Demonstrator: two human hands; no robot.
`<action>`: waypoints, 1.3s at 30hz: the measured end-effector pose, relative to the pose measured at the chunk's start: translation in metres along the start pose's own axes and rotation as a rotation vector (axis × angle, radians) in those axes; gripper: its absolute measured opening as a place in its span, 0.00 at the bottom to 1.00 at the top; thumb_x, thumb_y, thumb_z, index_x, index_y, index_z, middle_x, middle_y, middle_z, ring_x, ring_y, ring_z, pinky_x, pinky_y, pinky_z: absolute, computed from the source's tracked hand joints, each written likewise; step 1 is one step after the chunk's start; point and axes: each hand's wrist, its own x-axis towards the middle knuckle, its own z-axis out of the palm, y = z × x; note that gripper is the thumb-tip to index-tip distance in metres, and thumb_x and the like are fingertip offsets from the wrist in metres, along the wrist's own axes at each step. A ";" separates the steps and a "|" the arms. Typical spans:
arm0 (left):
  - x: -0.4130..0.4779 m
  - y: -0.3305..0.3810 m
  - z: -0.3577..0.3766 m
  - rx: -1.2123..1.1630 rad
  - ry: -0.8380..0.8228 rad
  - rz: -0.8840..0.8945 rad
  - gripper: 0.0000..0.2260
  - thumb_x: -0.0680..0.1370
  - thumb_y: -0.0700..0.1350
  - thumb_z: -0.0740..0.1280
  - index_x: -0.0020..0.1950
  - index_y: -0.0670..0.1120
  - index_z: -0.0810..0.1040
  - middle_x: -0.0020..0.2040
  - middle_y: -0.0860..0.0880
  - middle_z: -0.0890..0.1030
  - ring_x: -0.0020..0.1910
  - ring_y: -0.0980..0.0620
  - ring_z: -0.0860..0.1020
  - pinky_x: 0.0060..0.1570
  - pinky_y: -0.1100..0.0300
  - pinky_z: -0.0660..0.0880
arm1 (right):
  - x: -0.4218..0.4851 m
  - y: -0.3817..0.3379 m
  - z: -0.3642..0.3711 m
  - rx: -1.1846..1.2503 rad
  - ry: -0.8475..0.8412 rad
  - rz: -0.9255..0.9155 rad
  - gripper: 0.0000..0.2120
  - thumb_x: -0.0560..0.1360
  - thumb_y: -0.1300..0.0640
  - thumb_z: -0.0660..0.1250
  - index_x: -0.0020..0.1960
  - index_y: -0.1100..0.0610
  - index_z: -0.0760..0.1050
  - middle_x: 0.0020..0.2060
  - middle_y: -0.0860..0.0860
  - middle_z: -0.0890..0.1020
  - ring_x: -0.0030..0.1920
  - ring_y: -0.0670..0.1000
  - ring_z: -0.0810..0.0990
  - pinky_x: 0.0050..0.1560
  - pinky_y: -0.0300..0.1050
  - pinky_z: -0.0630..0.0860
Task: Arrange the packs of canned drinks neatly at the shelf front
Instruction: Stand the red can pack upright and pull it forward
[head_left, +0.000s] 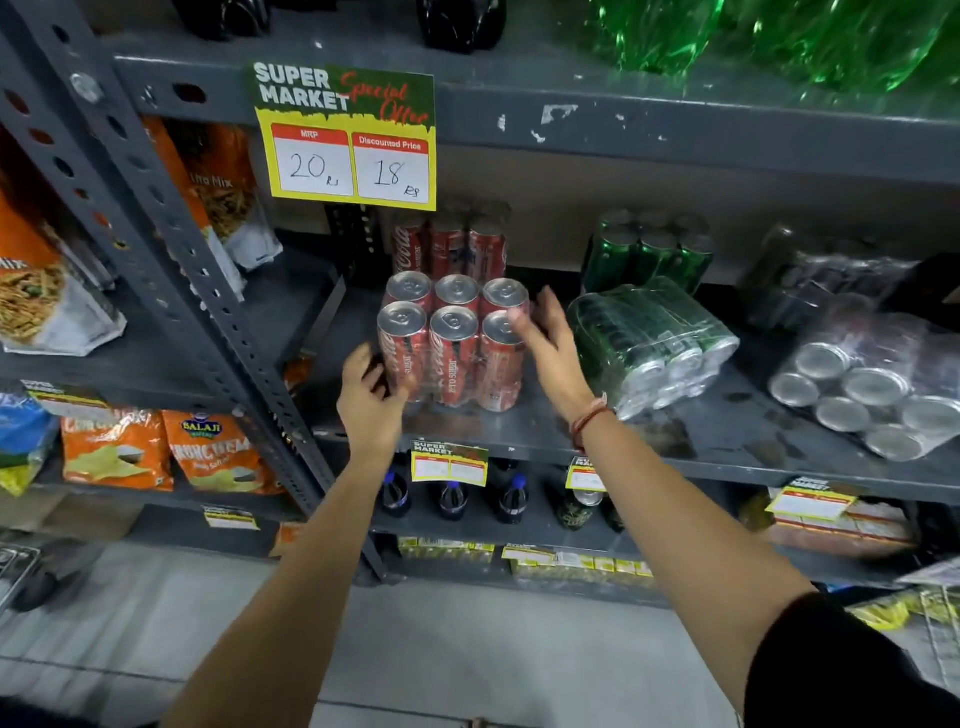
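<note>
A shrink-wrapped pack of red cola cans (452, 348) stands upright near the front of the grey shelf (519, 441). My left hand (371, 400) touches its lower left side, fingers curled against the wrap. My right hand (548, 348) rests on its upper right corner with fingers spread. A second red pack (449, 247) stands behind it. To the right a green can pack (649, 343) lies on its side, with another green pack (649, 249) upright behind. A silver-topped pack (878, 384) lies tilted at the far right.
A yellow price sign (345, 137) hangs from the shelf above. Snack bags (52, 291) fill the rack on the left, past a perforated upright post (171, 234). Dark bottles (452, 499) stand on the shelf below. Green bottles (779, 41) sit on the top shelf.
</note>
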 end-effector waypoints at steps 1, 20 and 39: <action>-0.014 0.000 0.005 -0.064 0.073 -0.024 0.27 0.74 0.35 0.70 0.71 0.41 0.66 0.69 0.42 0.72 0.67 0.46 0.73 0.62 0.60 0.71 | 0.007 -0.009 0.001 0.073 0.044 0.043 0.33 0.77 0.48 0.64 0.76 0.57 0.54 0.74 0.53 0.62 0.70 0.48 0.65 0.67 0.43 0.64; -0.016 0.006 0.041 -0.355 -0.285 -0.211 0.44 0.67 0.75 0.60 0.75 0.50 0.60 0.74 0.45 0.68 0.71 0.47 0.69 0.71 0.43 0.64 | -0.033 0.005 0.030 -0.054 0.078 0.021 0.22 0.80 0.47 0.56 0.71 0.54 0.62 0.66 0.54 0.66 0.63 0.45 0.66 0.71 0.45 0.59; -0.074 0.003 0.057 -0.255 0.106 -0.160 0.27 0.80 0.56 0.56 0.76 0.50 0.55 0.76 0.48 0.62 0.73 0.52 0.62 0.72 0.54 0.59 | 0.051 -0.030 0.035 -0.059 0.056 0.117 0.27 0.76 0.38 0.58 0.67 0.56 0.70 0.63 0.56 0.77 0.56 0.50 0.75 0.65 0.49 0.69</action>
